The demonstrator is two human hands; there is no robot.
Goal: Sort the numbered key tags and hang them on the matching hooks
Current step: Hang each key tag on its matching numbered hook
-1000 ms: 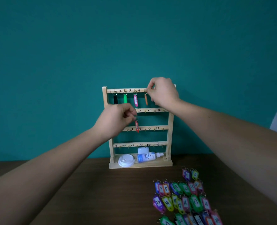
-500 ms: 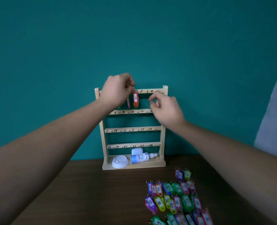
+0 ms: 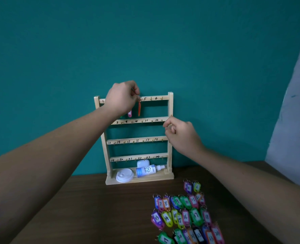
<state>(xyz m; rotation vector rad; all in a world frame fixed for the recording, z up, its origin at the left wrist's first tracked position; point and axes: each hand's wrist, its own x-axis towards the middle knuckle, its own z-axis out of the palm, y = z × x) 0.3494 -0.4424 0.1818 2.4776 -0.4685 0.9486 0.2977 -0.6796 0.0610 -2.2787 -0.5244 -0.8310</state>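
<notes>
A wooden key rack [image 3: 170,106] with four numbered hook rails stands on the brown table against the teal wall. My left hand [image 3: 122,100] is at the top rail and pinches the metal ring of an orange tag [image 3: 139,110] at the hook numbered 4. A pink tag [image 3: 130,113] hangs beside it, and the tags further left are hidden behind my hand. My right hand [image 3: 178,133] hovers by the right end of the second rail with fingers curled and nothing in them. Several numbered tags [image 3: 181,213] lie in rows on the table at the front right.
On the rack's base sit a white lid [image 3: 124,175], a small spray bottle [image 3: 147,170] and a white case [image 3: 143,163]. Two tags numbered 5 and 6 [image 3: 192,187] lie apart behind the rows. A pale wall section [image 3: 293,120] stands at the right.
My left hand rose from the third rail to the top rail with the orange tag. My right hand dropped from the top rail to the right end of the second rail.
</notes>
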